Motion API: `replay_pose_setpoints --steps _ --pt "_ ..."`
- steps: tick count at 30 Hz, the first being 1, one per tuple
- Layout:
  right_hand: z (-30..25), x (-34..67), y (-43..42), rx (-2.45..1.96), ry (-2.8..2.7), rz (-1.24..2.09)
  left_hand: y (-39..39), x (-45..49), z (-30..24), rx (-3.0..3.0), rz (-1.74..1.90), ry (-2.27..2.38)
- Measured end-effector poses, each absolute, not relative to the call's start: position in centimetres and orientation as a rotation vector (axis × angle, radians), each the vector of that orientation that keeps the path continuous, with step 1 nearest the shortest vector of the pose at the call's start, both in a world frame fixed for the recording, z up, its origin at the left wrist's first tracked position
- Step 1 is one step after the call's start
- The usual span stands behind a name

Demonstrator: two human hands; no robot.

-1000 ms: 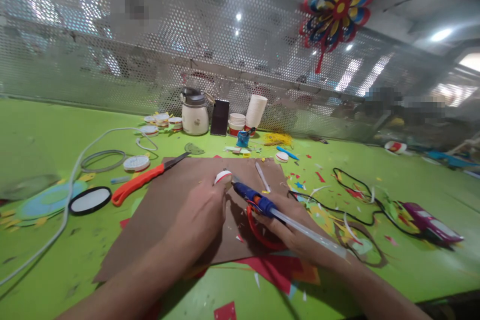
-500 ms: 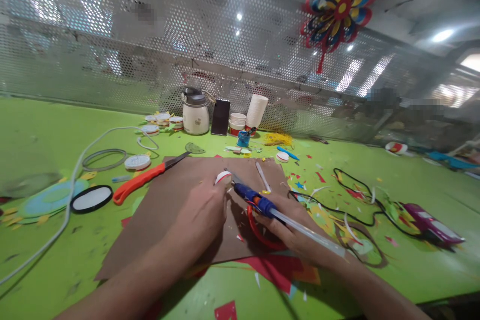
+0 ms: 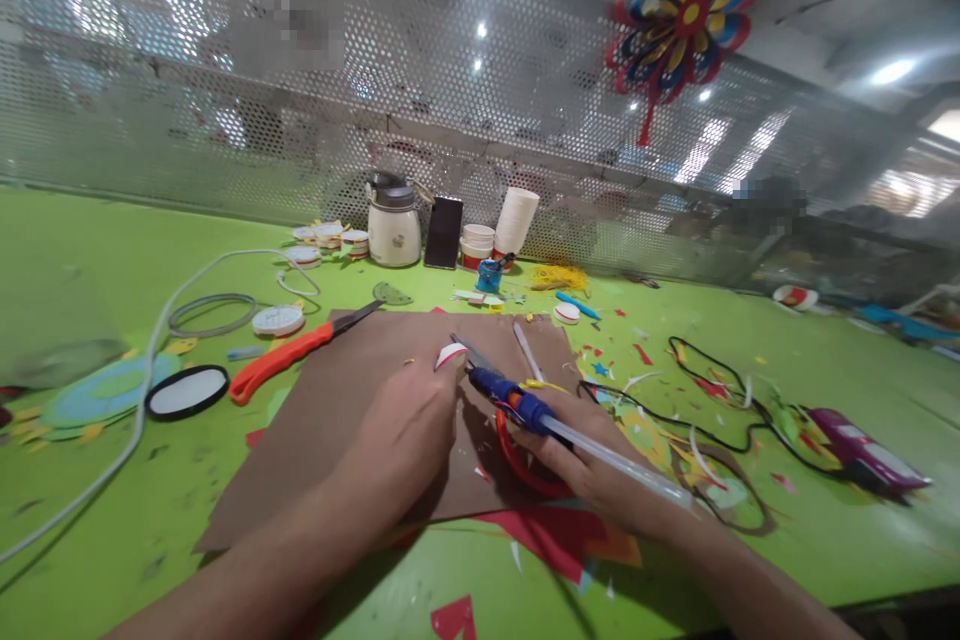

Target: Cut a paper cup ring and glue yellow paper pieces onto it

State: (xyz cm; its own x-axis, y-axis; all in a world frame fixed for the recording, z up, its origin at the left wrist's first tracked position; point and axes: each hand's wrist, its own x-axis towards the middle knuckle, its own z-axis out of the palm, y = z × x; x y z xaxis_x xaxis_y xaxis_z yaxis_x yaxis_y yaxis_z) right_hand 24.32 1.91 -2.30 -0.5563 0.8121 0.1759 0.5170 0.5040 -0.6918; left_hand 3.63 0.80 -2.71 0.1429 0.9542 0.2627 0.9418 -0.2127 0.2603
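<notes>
My left hand (image 3: 409, 420) is closed around a small white round piece with a red edge (image 3: 451, 354), mostly hidden by the fingers. My right hand (image 3: 581, 445) grips a blue hot glue gun (image 3: 495, 387), with a long clear glue stick (image 3: 622, 465) running out of its back. The gun's nozzle is close to the white piece; whether they touch I cannot tell. Under the gun lies a tool with a red loop handle (image 3: 514, 460), partly covered, seemingly scissors. Both hands are above a brown cardboard sheet (image 3: 315, 460).
An orange-handled cutting tool (image 3: 285, 360) crosses the sheet's left edge. Along the back stand a white bottle (image 3: 394, 235), a phone (image 3: 444, 232) and stacked paper cups (image 3: 516, 220). A white cable (image 3: 154, 350) runs down the left; a black cord (image 3: 720, 442) and paper scraps lie right.
Both hands keep nearly the same pose, the glue gun's nozzle still beside the white piece. A small yellow strip shows more clearly near the right hand. The view has shifted slightly.
</notes>
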Motion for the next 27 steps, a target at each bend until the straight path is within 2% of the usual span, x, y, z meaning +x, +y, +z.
replay_pose_setpoints --steps 27 --pt "-1.92 24.3 1.8 -1.136 -2.259 0.854 0.86 3.51 -2.71 2.34 0.621 1.888"
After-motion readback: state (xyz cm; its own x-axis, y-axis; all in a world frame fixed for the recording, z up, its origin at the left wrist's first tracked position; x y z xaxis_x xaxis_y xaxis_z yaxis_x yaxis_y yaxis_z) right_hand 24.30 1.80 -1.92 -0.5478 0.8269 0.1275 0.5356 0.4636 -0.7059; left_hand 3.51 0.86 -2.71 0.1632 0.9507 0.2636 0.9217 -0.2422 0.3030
